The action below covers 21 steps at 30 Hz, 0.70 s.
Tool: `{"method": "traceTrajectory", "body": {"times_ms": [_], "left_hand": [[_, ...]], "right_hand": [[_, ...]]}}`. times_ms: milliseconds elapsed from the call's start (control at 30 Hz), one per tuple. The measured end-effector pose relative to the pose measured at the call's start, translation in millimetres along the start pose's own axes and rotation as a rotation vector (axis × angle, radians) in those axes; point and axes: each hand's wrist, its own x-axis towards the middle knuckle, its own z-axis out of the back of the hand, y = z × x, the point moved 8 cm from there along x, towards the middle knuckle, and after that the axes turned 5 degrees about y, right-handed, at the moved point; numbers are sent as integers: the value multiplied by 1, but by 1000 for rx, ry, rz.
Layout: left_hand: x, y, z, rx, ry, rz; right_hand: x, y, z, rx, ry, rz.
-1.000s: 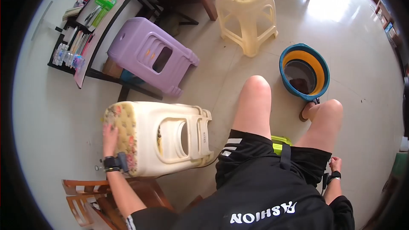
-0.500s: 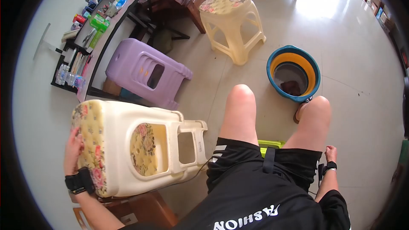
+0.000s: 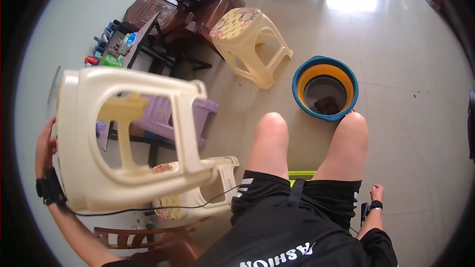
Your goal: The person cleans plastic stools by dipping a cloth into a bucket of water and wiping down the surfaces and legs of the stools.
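My left hand (image 3: 45, 144) is at the seat end of a cream plastic stool (image 3: 94, 195), holding it tipped on its side with its legs pointing right. Part of my fingers is hidden behind the seat edge. Below and behind it lies a second cream stool (image 3: 228, 188) with a floral seat, also on its side. A black cable crosses in front of both. Down at my right side, away from any object, hangs my right hand (image 3: 377, 193), its fingers curled closed with nothing visible in them.
A blue and yellow tub (image 3: 350, 91) with a brown-red item (image 3: 326, 105) inside stands before my knees. Another floral-seated stool (image 3: 269, 59) stands upright ahead. A purple stool (image 3: 205, 111) lies behind the held one. Left are a cluttered desk (image 3: 143, 32) and a wooden chair (image 3: 173, 247).
My left hand has raised the upper cream stool and shifted it left, separating it from the stool beneath. My view has tilted and shifted; my right hand stays at my side.
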Motion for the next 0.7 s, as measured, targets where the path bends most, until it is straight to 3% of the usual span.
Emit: {"method": "traceTrajectory", "body": {"times_ms": [33, 67, 200, 233, 333, 367, 433, 500, 600, 633, 700], "left_hand": [[18, -5, 5, -13, -54, -158], [36, -11, -6, -115, -40, -153], [116, -58, -90, -405, 107, -215], [119, -90, -132, -584, 30, -224], [186, -81, -165, -486, 47, -253], [211, -71, -172, -472, -111, -211], [219, -103, -218, -447, -82, -211], [232, -127, -247, -363, 44, -216], [251, -161, -271, -372, -139, -324], [247, -176, -276, -323, -57, -283], [254, -189, -281, -247, -121, -290]], "right_hand": [[-11, 14, 6, 31, 14, -39], [-15, 18, 8, 58, 27, -80], [16, 13, 26, -75, -71, 134], [20, 30, 37, -92, -81, 154], [17, 74, 68, -95, -182, 203], [11, 96, 80, -43, -225, 242], [3, 133, 99, -45, -356, 362], [3, 171, 110, 8, -348, 384], [23, 222, 106, 44, -261, 385], [33, 240, 101, 34, -250, 426], [50, 269, 87, 23, -232, 497]]}}
